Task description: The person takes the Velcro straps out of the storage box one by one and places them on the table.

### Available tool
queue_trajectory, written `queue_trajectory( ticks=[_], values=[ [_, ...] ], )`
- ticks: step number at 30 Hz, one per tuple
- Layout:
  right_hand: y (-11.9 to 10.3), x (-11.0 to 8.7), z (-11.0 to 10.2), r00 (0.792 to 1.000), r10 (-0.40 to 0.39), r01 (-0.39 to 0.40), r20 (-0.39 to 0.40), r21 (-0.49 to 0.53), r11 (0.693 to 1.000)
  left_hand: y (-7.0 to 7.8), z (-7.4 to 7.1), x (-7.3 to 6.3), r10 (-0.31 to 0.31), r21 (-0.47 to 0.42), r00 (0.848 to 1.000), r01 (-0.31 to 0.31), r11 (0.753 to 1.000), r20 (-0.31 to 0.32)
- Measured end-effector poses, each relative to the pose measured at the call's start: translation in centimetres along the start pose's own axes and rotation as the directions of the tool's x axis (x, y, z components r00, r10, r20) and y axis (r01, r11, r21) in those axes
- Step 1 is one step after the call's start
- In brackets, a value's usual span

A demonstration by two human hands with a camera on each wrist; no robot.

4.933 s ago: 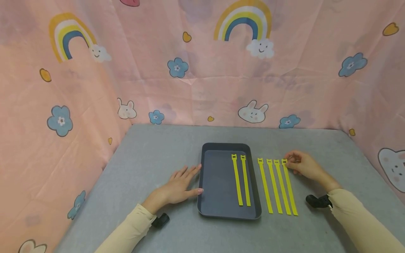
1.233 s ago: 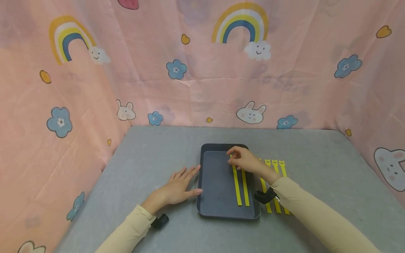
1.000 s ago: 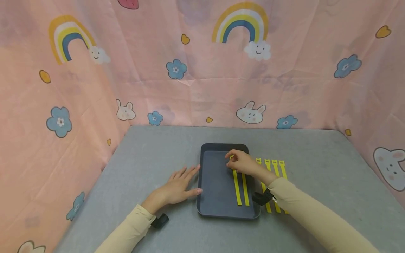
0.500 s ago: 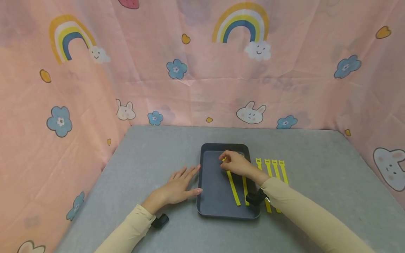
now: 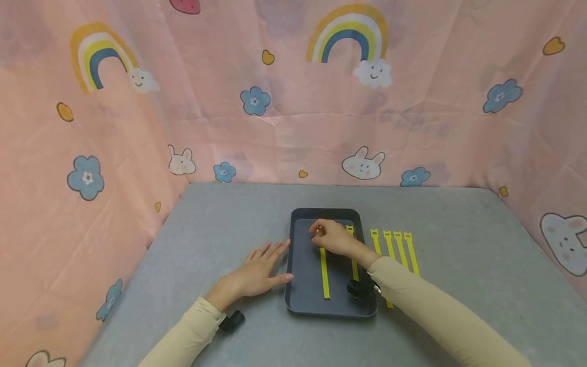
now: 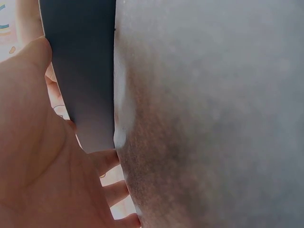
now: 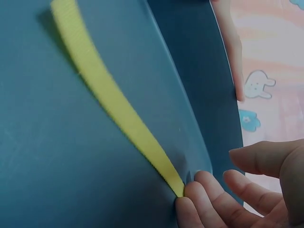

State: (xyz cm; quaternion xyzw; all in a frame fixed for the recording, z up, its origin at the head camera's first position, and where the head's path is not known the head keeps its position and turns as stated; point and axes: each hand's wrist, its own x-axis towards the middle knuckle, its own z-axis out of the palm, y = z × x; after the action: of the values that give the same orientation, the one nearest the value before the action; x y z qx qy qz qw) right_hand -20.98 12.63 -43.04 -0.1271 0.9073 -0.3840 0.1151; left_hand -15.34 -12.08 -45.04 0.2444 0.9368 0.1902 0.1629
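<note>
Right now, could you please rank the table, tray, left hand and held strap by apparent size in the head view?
1. Table
2. Tray
3. Left hand
4. Held strap, partly hidden by the right hand

This is a curtained booth: pink cartoon-print cloth [image 5: 293, 137] spans the frame's top and sides, around a grey table [image 5: 224, 214].

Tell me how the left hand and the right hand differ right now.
The left hand has its fingers spread; the right hand has its fingers curled. The left hand is at the left edge of the tray; the right hand is over its inside, pinching a yellow strap. Both come out of cream sleeves.
</note>
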Motion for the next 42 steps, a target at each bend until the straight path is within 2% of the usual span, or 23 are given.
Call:
queue_trajectory(
  ticks=[6,10,15,19,23,34,42],
  values=[
    [-0.3,0.0,0.1,1.000,-0.012,0.012,-0.002,0.012,1.000,0.0,-0.1,0.0,0.001,0.012,1.000,-0.001,1.000,0.000],
    [0.1,0.0,-0.1,0.998,-0.021,0.026,-0.066,0.066,0.997,0.0,-0.1,0.0,0.009,0.009,1.000,-0.009,1.000,-0.006],
    [0.8,0.1,-0.6,0.979,0.050,-0.014,-0.198,0.178,0.984,0.0,0.0,0.0,0.013,-0.002,1.000,-0.013,1.000,-0.016],
    [1.6,0.3,-0.5,0.966,0.109,-0.057,-0.232,0.221,0.974,0.0,0.0,0.0,0.010,0.003,1.000,-0.010,1.000,-0.024],
    [2.2,0.6,-0.2,0.965,0.121,-0.069,-0.235,0.218,0.974,0.0,0.0,-0.1,0.009,0.005,1.000,-0.009,1.000,-0.017],
    [2.9,1.0,0.5,0.963,0.082,-0.057,-0.256,0.103,0.993,-0.1,0.3,-0.1,-0.004,-0.005,1.000,0.004,1.000,-0.002],
    [3.0,1.2,0.5,0.965,0.057,-0.039,-0.255,0.074,0.997,0.0,0.1,0.0,0.002,-0.003,1.000,-0.002,1.000,-0.012]
  ],
)
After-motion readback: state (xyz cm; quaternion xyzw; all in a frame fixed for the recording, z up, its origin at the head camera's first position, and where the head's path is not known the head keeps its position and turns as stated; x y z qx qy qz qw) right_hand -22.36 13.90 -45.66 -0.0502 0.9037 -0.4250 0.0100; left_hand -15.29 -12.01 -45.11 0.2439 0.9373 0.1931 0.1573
